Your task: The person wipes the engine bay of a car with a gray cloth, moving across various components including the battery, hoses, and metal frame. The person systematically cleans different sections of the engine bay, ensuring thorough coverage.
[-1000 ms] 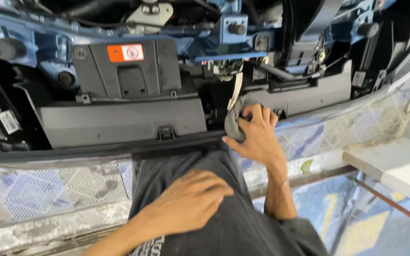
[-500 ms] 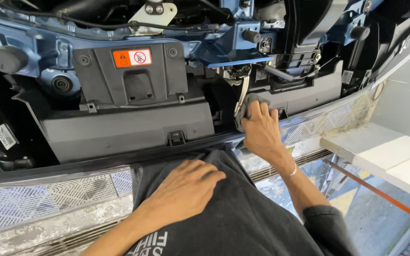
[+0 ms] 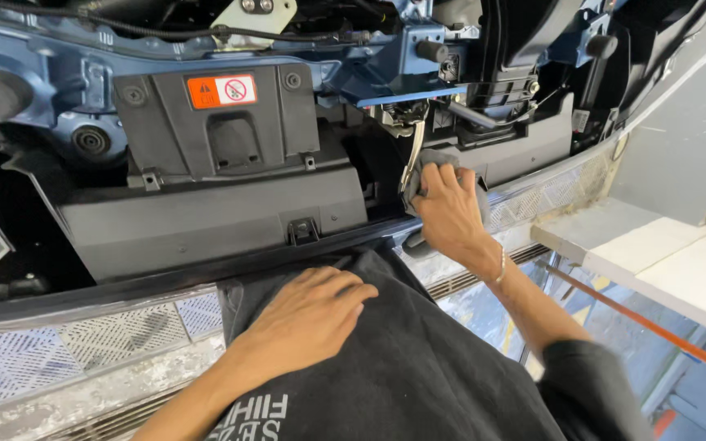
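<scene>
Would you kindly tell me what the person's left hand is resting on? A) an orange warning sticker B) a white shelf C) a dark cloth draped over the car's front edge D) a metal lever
C: the left hand lies flat, fingers spread, on the dark cloth; the right hand presses a grey rag.

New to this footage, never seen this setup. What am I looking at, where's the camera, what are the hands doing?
There is no machine here: a person works with two bare hands, and the one camera sits on their head, looking down at the front of a car with its covers off.

The right hand presses a grey cloth against the black plastic panel, just beside a hanging metal latch lever.

The left hand lies flat, fingers spread, on a black garment draped over the car's front edge; it grips nothing.

Around them are blue body metal, an orange and white warning sticker, and silvery patterned film on the bumper. At right stands a pale shelf.
</scene>
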